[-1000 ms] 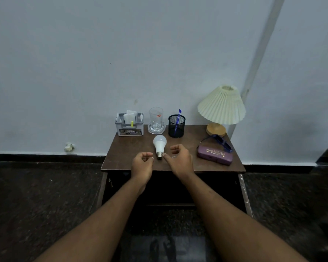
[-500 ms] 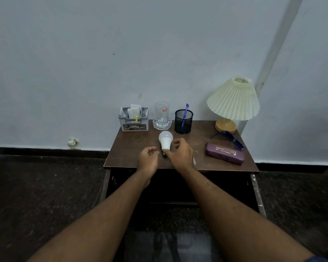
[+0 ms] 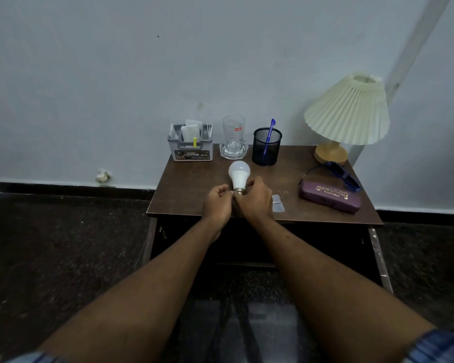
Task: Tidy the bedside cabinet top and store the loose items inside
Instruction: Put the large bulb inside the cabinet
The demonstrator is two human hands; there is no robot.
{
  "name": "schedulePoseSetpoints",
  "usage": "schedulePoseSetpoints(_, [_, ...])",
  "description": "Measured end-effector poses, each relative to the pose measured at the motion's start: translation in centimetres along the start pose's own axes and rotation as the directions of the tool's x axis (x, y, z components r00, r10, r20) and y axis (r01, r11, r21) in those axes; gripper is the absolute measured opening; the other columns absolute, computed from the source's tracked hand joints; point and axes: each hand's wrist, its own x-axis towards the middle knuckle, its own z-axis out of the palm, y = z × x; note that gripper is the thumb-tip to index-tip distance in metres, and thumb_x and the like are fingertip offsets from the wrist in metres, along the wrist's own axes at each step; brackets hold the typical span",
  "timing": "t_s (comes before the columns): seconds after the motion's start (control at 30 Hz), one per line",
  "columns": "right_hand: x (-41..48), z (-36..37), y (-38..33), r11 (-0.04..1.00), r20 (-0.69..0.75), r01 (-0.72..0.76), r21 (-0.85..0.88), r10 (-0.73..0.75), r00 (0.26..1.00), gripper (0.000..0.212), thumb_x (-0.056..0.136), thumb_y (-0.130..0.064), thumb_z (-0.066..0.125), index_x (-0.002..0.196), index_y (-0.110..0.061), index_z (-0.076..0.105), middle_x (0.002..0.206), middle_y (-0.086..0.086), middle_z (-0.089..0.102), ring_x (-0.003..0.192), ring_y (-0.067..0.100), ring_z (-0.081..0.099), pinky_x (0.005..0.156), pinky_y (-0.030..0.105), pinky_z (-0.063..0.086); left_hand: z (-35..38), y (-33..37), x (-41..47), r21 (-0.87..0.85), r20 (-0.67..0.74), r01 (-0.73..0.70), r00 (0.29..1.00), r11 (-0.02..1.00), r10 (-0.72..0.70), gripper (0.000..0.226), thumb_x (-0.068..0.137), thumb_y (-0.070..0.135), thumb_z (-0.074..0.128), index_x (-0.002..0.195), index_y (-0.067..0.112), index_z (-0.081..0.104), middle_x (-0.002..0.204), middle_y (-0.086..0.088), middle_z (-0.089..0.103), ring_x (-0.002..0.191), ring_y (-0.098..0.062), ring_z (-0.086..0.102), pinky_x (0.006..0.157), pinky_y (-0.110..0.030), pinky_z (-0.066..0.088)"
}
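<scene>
A pale, bluish-white wall (image 3: pixel 89 87) fills the upper half of the view, plain save for a small dark speck and a faint stain. A light strip (image 3: pixel 414 43) runs slanting up the wall on the right. A dark skirting band (image 3: pixel 50 186) lines its foot, with a chipped white patch (image 3: pixel 103 176) just above it. The floor (image 3: pixel 50 244) is dark and speckled. Against the wall stands a dark brown bedside cabinet, its tabletop (image 3: pixel 189 189) scuffed. A lamp (image 3: pixel 347 111) with a cream pleated shade and wooden base (image 3: pixel 330 154) sits at the back right corner. The light is dim.

Bare forearms (image 3: pixel 142 297), blue striped sleeves (image 3: pixel 440 345), short
</scene>
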Motion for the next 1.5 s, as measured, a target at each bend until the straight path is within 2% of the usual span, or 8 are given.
schedulePoseSetpoints(0.27, [0.7, 1.3, 0.1, 0.997, -0.032, -0.04, -0.062, 0.038, 0.999, 0.046, 0.078, -0.035, 0.081, 0.11, -0.011, 0.057, 0.109, 0.013, 0.069, 0.098, 0.032, 0.067, 0.069, 0.034, 0.045, -0.2, 0.1, 0.5, -0.04, 0.023, 0.063, 0.998, 0.997, -0.062, 0.035, 0.097, 0.007, 0.059, 0.131, 0.003, 0.06, 0.123, -0.02, 0.07, 0.116, -0.03, 0.067, 0.108, -0.044, 0.051])
schedulePoseSetpoints(0.53, [0.9, 0.5, 0.9, 0.998, -0.012, 0.027, -0.048, -0.028, 1.0, 0.024, 0.085, -0.026, 0.074, 0.101, -0.008, 0.072, 0.101, 0.014, 0.074, 0.096, 0.032, 0.069, 0.077, 0.034, 0.052, -1.0, 1.2, 0.5, -0.159, 0.083, 0.186, 0.981, 0.97, -0.174, 0.04, 0.099, 0.003, 0.054, 0.138, 0.005, 0.051, 0.09, -0.001, 0.066, 0.079, -0.013, 0.066, 0.075, -0.023, 0.053])
schedulePoseSetpoints(0.7, [-0.1, -1.0, 1.9, 0.994, 0.03, 0.105, 0.008, -0.106, 0.994, 0.02, 0.081, -0.024, 0.081, 0.096, -0.011, 0.078, 0.089, 0.003, 0.077, 0.082, 0.017, 0.07, 0.072, 0.025, 0.049, -2.6, 2.7, 0.1, -0.183, 0.043, 0.222, 0.975, 0.958, -0.217, 0.056, 0.097, 0.011, 0.06, 0.148, 0.015, 0.039, 0.109, -0.01, 0.065, 0.096, -0.029, 0.068, 0.094, -0.039, 0.054])
schedulePoseSetpoints(0.87, [-2.0, -2.4, 1.7, 0.986, 0.074, 0.139, 0.091, -0.146, 0.987, 0.017, 0.079, -0.02, 0.084, 0.093, -0.014, 0.078, 0.08, -0.006, 0.074, 0.068, 0.005, 0.064, 0.064, 0.015, 0.048, -3.6, 4.2, -1.7, -0.178, 0.03, 0.2, 0.98, 0.964, -0.198, 0.051, 0.098, 0.015, 0.061, 0.146, 0.014, 0.042, 0.115, -0.013, 0.061, 0.082, -0.025, 0.068, 0.073, -0.032, 0.057])
schedulePoseSetpoints(0.97, [-3.0, -3.1, 1.6, 0.975, 0.107, 0.121, 0.185, -0.142, 0.984, 0.015, 0.079, -0.016, 0.084, 0.092, -0.016, 0.077, 0.079, -0.009, 0.073, 0.064, -0.001, 0.061, 0.059, 0.005, 0.044, -4.4, 4.5, -3.0, -0.147, 0.012, 0.187, 0.982, 0.971, -0.187, 0.045, 0.098, 0.015, 0.062, 0.142, 0.011, 0.048, 0.126, -0.021, 0.064, 0.09, -0.032, 0.068, 0.081, -0.039, 0.059])
schedulePoseSetpoints(1.17, [-5.3, -4.8, 1.8, 0.941, 0.183, 0.044, 0.336, -0.111, 0.977, 0.019, 0.084, -0.006, 0.077, 0.103, -0.002, 0.076, 0.089, 0.006, 0.074, 0.078, 0.012, 0.065, 0.072, 0.022, 0.053, -5.5, 4.3, -6.5, -0.136, 0.022, 0.211, 0.977, 0.968, -0.21, 0.036, 0.097, 0.022, 0.064, 0.129, 0.013, 0.052, 0.105, -0.015, 0.066, 0.075, -0.027, 0.067, 0.078, -0.038, 0.06])
schedulePoseSetpoints(1.33, [-7.0, -5.0, 3.5, 0.906, 0.186, -0.072, 0.416, -0.008, 0.983, 0.016, 0.084, -0.005, 0.075, 0.1, -0.007, 0.077, 0.099, 0.01, 0.076, 0.096, 0.023, 0.072, 0.095, 0.04, 0.058, -5.4, 3.3, -9.5, -0.14, 0.032, 0.267, 0.964, 0.953, -0.266, 0.035, 0.095, 0.021, 0.064, 0.126, 0.011, 0.05, 0.108, -0.015, 0.06, 0.088, -0.036, 0.068, 0.093, -0.046, 0.059])
schedulePoseSetpoints(1.5, [-8.9, -5.0, 5.6, 0.867, 0.19, -0.215, 0.45, 0.143, 0.971, 0.017, 0.08, -0.008, 0.081, 0.097, -0.011, 0.076, 0.097, 0.012, 0.076, 0.099, 0.03, 0.073, 0.094, 0.047, 0.059, -5.6, 1.9, -11.8, -0.126, 0.059, 0.324, 0.946, 0.938, -0.319, 0.028, 0.095, 0.029, 0.063, 0.119, 0.016, 0.054, 0.11, -0.012, 0.063, 0.097, -0.036, 0.069, 0.09, -0.045, 0.059])
